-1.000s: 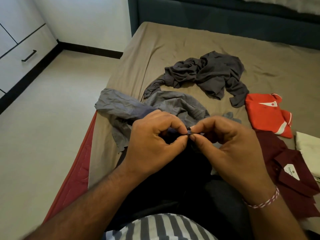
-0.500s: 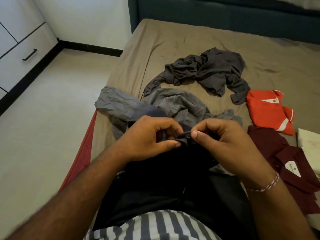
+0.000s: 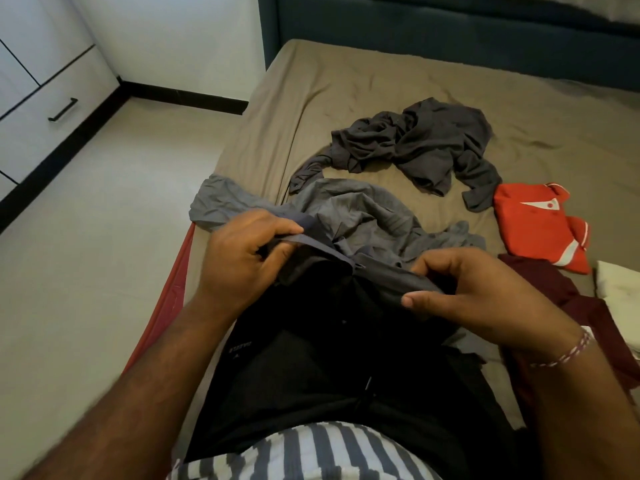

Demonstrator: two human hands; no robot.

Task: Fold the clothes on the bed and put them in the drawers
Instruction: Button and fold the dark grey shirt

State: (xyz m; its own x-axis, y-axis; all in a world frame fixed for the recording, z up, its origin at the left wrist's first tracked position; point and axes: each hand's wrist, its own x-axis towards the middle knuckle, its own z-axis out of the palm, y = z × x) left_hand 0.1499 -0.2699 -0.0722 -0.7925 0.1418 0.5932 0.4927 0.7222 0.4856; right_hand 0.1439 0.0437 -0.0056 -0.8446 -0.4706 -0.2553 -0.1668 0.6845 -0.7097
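Note:
A grey shirt [image 3: 349,211] lies crumpled at the near edge of the bed [image 3: 346,88], its dark lower part draped towards me. My left hand [image 3: 242,258] grips the shirt's buttoned front edge on the left. My right hand [image 3: 460,292] pinches the same edge further right, thumb underneath. A small button shows between the hands. A dark grey garment [image 3: 415,143] lies unfolded in the middle of the bed. A folded red shirt [image 3: 533,226], a folded maroon shirt [image 3: 571,306] and a white piece [image 3: 620,282] sit at the right.
White drawers [image 3: 52,98] with a black handle stand across the pale floor at the far left. A dark teal headboard [image 3: 450,32] runs along the back. The red mattress side [image 3: 173,296] shows at the bed's left edge.
My hands, which met at one button a second ago, have drawn apart along the shirt's front edge. The left hand went up and left, the right one down and right.

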